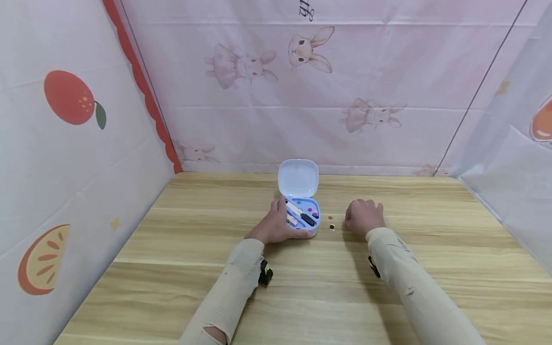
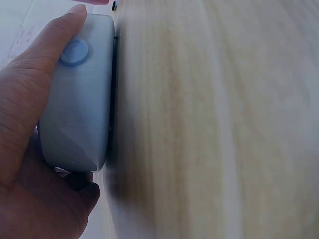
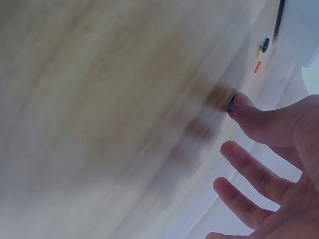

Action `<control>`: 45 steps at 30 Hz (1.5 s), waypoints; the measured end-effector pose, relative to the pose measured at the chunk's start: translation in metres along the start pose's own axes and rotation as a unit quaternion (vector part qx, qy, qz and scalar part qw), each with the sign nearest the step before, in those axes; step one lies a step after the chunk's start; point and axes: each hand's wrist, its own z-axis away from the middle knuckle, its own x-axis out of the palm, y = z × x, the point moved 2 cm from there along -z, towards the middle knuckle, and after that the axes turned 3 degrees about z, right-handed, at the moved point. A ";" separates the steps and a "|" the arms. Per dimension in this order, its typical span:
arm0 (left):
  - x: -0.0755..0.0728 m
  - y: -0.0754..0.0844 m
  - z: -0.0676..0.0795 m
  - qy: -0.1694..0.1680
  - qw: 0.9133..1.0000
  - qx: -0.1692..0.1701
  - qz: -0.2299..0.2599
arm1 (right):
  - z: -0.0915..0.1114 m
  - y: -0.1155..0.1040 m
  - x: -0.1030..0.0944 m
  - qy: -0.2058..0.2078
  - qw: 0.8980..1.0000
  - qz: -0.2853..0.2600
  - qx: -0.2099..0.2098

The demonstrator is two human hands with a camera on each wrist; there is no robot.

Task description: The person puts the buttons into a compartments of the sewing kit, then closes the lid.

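Observation:
A pale blue sewing-kit-like case (image 1: 316,230) stands on the table with its white lid (image 1: 298,178) raised. Inside lie a slim white-and-black tool (image 1: 307,219) and several small coloured buttons (image 1: 310,210). My left hand (image 1: 276,224) grips the case, thumb along its front wall beside a round blue catch (image 2: 75,52), other fingers round the far side. Right of the case, my right hand (image 1: 364,217) pinches a small blue button (image 3: 232,102) at its fingertips, close over the table; its other fingers are spread.
Between case and right hand lie an orange-red button (image 1: 330,217) and a small cluster of black, yellow and white buttons (image 1: 332,227). The wooden table (image 1: 207,211) ends at a back wall hung with a pink rabbit-print sheet (image 1: 276,129); fruit-print sheets flank both sides.

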 end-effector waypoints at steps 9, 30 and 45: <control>0.001 0.000 0.000 -0.006 1.000 -0.006 0.007 | 0.000 0.000 0.001 0.003 1.000 0.000 0.001; 0.002 -0.004 -0.002 -0.007 1.000 -0.008 -0.002 | -0.001 0.002 0.009 0.024 1.000 -0.015 0.003; -0.001 0.001 0.000 -0.003 1.000 -0.007 -0.001 | -0.011 -0.043 -0.009 0.048 0.983 -0.180 -0.003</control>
